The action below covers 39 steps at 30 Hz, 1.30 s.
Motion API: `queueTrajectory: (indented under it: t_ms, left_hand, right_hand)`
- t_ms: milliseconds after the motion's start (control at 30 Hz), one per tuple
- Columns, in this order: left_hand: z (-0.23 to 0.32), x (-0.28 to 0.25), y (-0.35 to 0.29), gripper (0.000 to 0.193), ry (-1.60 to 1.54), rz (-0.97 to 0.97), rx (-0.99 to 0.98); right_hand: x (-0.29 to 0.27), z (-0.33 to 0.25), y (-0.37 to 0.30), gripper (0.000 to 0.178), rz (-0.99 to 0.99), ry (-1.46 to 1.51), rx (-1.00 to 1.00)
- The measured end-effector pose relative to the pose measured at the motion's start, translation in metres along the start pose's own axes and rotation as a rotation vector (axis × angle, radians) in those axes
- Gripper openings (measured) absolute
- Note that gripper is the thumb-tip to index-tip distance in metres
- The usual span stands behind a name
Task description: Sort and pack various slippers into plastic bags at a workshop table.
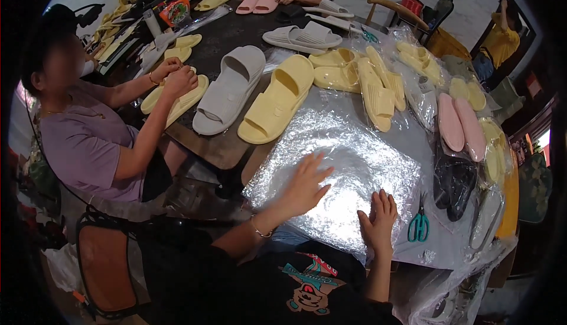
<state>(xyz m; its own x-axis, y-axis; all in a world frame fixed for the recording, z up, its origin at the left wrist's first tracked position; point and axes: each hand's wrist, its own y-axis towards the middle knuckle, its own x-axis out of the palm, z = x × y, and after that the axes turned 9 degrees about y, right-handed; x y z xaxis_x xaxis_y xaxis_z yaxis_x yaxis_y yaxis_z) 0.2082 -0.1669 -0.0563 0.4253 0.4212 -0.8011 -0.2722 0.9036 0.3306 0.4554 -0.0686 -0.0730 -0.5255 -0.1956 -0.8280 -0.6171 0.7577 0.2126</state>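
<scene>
A shiny stack of clear plastic bags (348,159) lies on the table in front of me. My left hand (304,188) is over its left part with fingers spread, holding nothing. Near its right edge, my right hand (380,219) has its fingers stretched out and is empty too. Just beyond the bags stand a large yellow slipper (277,100) and a large grey slipper (229,92). Scissors with teal handles (419,226) lie to the right of my right hand.
Bagged yellow slippers (378,92), pink slippers (459,125) and black slippers (455,186) line the right side. A co-worker (88,136) on the left handles a yellow slipper (188,98). Another person's hands hold pink slippers (257,5) at the far side. Loose plastic (466,278) hangs at the front right.
</scene>
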Motion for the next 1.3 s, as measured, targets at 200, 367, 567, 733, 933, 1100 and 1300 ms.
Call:
queueTrajectory:
  t_ms: [200, 367, 567, 733, 933, 1100, 1300]
  left_hand:
    - [-0.003, 0.032, -0.003, 0.055, 0.337, -0.053, 0.176]
    - [-0.005, 0.032, -0.002, 0.055, 0.407, -0.061, 0.182]
    - [-0.009, 0.029, -0.005, 0.055, 0.409, -0.048, 0.170]
    - [-0.004, 0.028, 0.000, 0.057, 0.384, -0.083, 0.183]
    - [-0.004, 0.028, -0.001, 0.055, 0.365, -0.072, 0.176]
    - [-0.007, 0.028, -0.002, 0.055, 0.356, -0.074, 0.171]
    - [-0.005, 0.029, -0.002, 0.054, 0.374, -0.079, 0.177]
  right_hand:
    - [-0.001, 0.001, -0.002, 0.067, -0.007, -0.013, 0.048]
    - [-0.025, 0.003, 0.020, 0.063, -0.122, 0.002, 0.013]
    - [-0.037, -0.011, 0.111, 0.049, 0.087, 0.240, -0.125]
    - [-0.001, -0.005, 0.207, 0.074, 0.295, 0.156, -0.195]
    - [0.025, -0.028, 0.258, 0.098, 0.380, -0.139, -0.053]
    - [0.036, -0.032, 0.270, 0.104, 0.283, -0.176, 0.153]
    - [0.039, 0.007, 0.284, 0.089, 0.399, -0.080, 0.060]
